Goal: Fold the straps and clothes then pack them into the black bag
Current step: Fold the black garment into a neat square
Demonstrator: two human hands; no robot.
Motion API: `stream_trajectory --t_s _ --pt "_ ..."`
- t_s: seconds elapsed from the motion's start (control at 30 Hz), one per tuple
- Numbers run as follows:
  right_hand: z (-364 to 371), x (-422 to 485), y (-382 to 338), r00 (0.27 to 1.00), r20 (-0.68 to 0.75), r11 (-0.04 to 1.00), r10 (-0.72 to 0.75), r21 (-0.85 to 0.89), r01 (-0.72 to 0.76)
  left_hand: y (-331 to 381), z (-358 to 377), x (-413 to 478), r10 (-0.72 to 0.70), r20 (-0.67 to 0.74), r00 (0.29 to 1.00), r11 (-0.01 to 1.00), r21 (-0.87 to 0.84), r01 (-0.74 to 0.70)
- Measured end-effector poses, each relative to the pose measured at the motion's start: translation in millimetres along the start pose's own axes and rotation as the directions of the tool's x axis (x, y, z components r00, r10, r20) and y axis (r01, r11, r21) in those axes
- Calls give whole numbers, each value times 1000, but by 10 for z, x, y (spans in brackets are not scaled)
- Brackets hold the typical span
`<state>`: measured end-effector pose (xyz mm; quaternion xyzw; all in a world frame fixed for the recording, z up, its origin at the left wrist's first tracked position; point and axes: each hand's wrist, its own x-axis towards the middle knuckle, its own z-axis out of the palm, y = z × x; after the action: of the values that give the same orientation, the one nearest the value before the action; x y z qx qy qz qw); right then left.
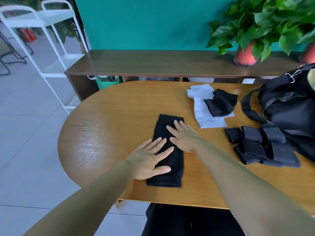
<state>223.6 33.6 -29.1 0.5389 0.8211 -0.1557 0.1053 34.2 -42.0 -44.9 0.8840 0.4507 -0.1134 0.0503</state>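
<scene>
Nearest the person, a folded black cloth (166,155) lies lengthwise on the wooden table (105,133), close to the table's front edge. Both hands rest flat on it, palms down. The left hand (150,159) covers the cloth's near left part, fingers spread apart and holding nothing, thumb pointing across the fabric. The right hand (184,137) lies just beyond it on the cloth's right side, fingers likewise splayed and flat, gripping nothing; the two hands nearly meet at the fingertips.

To the right of the cloth, a bundle of folded black straps (260,145) sits on the table, touching the black bag (289,108) that stands at the table's right end. Beyond the cloth, a white garment (204,113) lies flat with a crumpled black piece (219,103) on top of it. Past the table's far edge stands a dark shelf (153,63) bearing a potted plant (252,31).
</scene>
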Motion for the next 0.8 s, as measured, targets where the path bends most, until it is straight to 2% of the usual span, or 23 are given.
stream_trajectory --t_s 0.1,0.23,0.43,0.57,0.8 --pt "-24 -72 19 1000 -14 999 -19 46 20 32 -27 -25 -33 -23 999 999 -37 32" --pt "-34 -357 99 992 -124 978 -34 200 59 -64 -79 -127 -155 -146 977 973 -193 126" --pt "129 -964 11 956 -285 958 -69 247 142 -112 45 -334 -120 -353 928 978 -204 49" --pt "260 -1178 -122 956 -263 936 -133 282 208 127 144 -420 -26 -330 944 973 -226 -52" --pt "453 -1358 -41 964 -217 963 -156 185 197 326 224 -466 -47 -272 961 974 -227 -17"
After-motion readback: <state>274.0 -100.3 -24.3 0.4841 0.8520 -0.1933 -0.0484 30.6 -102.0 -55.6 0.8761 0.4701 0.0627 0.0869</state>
